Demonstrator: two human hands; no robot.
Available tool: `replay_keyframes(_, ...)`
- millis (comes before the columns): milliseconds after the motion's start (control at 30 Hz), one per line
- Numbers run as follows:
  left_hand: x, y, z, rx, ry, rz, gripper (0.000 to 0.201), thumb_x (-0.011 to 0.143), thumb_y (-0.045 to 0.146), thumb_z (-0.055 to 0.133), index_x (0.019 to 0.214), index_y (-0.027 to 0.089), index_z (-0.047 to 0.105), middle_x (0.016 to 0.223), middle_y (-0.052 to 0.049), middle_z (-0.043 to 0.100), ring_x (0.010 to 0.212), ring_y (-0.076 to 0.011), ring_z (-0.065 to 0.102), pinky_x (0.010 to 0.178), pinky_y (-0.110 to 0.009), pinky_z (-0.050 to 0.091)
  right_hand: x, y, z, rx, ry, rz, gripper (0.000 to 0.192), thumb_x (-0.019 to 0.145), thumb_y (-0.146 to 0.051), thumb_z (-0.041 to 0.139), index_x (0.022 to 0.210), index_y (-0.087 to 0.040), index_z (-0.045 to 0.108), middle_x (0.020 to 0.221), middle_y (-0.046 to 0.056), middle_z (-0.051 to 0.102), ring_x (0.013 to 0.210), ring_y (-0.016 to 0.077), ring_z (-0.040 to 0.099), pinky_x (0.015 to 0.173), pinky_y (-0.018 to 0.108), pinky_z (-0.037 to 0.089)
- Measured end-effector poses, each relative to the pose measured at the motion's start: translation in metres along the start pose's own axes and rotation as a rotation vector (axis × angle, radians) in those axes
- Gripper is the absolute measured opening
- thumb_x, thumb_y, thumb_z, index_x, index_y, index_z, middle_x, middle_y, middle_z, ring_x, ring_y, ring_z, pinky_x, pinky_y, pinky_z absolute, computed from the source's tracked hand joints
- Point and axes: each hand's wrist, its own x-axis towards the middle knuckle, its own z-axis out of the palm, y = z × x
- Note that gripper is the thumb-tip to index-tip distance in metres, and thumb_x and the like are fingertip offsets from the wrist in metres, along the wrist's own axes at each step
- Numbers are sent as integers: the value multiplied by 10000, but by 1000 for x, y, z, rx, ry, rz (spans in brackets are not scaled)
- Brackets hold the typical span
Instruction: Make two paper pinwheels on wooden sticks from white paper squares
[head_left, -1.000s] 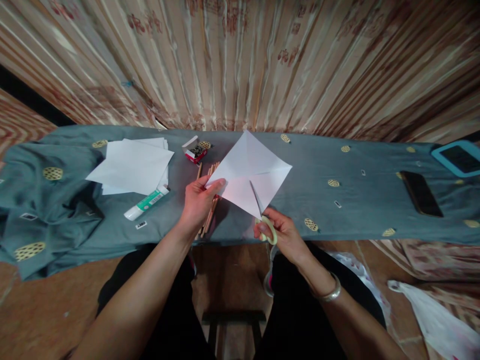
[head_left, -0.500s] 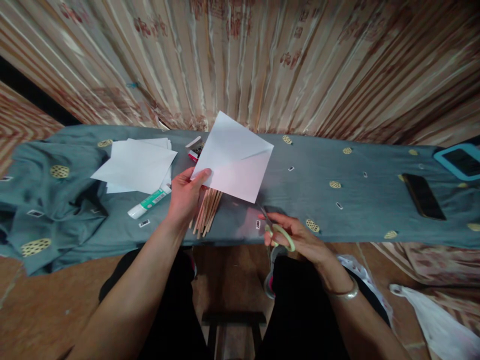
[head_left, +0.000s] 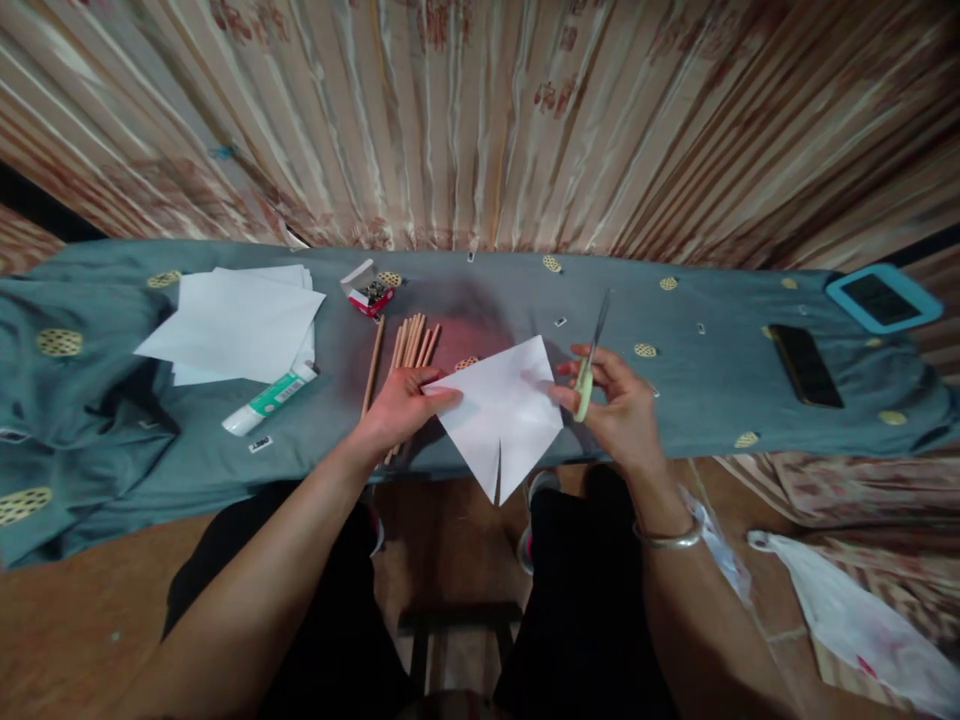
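Note:
A square sheet of white paper is pinched at its left corner by my left hand. A slit runs into the paper from the corner nearest me. My right hand has the light-green-handled scissors around its fingers, blades pointing up and away from me. Its fingertips are at the paper's right side; whether they grip the sheet is hard to make out. Beneath and beside my left hand lies a bundle of thin wooden sticks, with one stick apart on the left.
At left, a stack of white paper lies by a glue stick. A small red box of pins stands open behind the sticks. A black phone and a blue-framed device rest at right on the grey cloth.
The paper has turned, bringing its slit from the right side round towards me, and has come lower. My right hand has risen to the sheet's right side, scissor blades now pointing up.

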Motion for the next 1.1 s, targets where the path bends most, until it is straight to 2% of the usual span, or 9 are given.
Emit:
replay_keyframes(133, 1, -2, 2, 87, -55, 6, 179, 555, 263, 771, 633, 137, 672, 609, -3, 670, 552, -120, 588, 549, -224, 436, 2, 4, 2, -31, -116, 51, 511, 644, -356, 800, 1107, -208, 641, 752, -7, 699, 704, 157, 620, 706, 316, 508)
replay_keyframes(233, 2, -3, 3, 40, -39, 56, 217, 563, 299, 794, 664, 139, 687, 651, -25, 690, 589, -140, 607, 585, -248, 465, 5, 5, 5, 13, -147, 120, 455, 628, -366, 798, 1024, -185, 665, 663, -25, 672, 599, 126, 553, 624, 288, 478)
replay_keyframes(367, 0, -1, 12, -241, 40, 179, 401, 569, 404, 822, 864, 155, 713, 880, -101, 734, 853, -234, 679, 801, -352, 522, 8, 5, 15, 175, 3, 181, 460, 584, -423, 816, 946, -196, 646, 611, -53, 622, 559, 115, 526, 579, 270, 457)
replay_keyframes(500, -4, -6, 22, -430, -81, 179, 633, 553, 459, 827, 1097, 177, 668, 1129, -142, 697, 1086, -290, 637, 958, -428, 481, 14, 3, 23, 283, 159, 194, 468, 544, -459, 830, 884, -217, 618, 607, -65, 597, 553, 113, 514, 567, 263, 450)
replay_keyframes(600, -5, -16, 29, -449, -85, 189, 665, 526, 414, 865, 1115, 186, 659, 1113, -122, 708, 1077, -272, 647, 991, -407, 470, 18, -1, 26, 345, 221, 187, 462, 526, -468, 832, 836, -211, 606, 671, -46, 639, 586, 117, 535, 612, 274, 468)
replay_keyframes(767, -8, -26, 43, -388, 9, 132, 525, 558, 424, 856, 984, 172, 682, 1055, -108, 720, 1021, -259, 661, 889, -377, 534, 18, -9, 36, 447, 248, 199, 443, 536, -481, 823, 810, -206, 609, 724, -24, 675, 639, 133, 571, 665, 293, 488)
replay_keyframes(900, -5, -28, 51, -404, 159, 89, 535, 597, 394, 829, 1049, 170, 649, 1157, -122, 688, 1082, -279, 640, 896, -390, 541, 16, -13, 49, 489, 190, 226, 504, 500, -501, 838, 838, -210, 606, 702, -26, 677, 632, 138, 572, 663, 302, 504)
replay_keyframes(1000, 3, -30, 49, -396, 298, 123, 535, 628, 351, 803, 1100, 171, 626, 1216, -125, 665, 1144, -284, 616, 981, -399, 498, 14, -14, 54, 448, 152, 241, 521, 509, -538, 825, 855, -218, 604, 733, -17, 689, 655, 143, 583, 673, 305, 510)
replay_keyframes(1100, 10, -27, 39, -371, 344, 247, 478, 700, 352, 753, 1125, 178, 620, 1228, -111, 665, 1178, -262, 602, 1036, -376, 454, 10, -16, 53, 384, 72, 245, 474, 582, -580, 777, 847, -221, 619, 715, -9, 679, 634, 136, 568, 634, 285, 485)
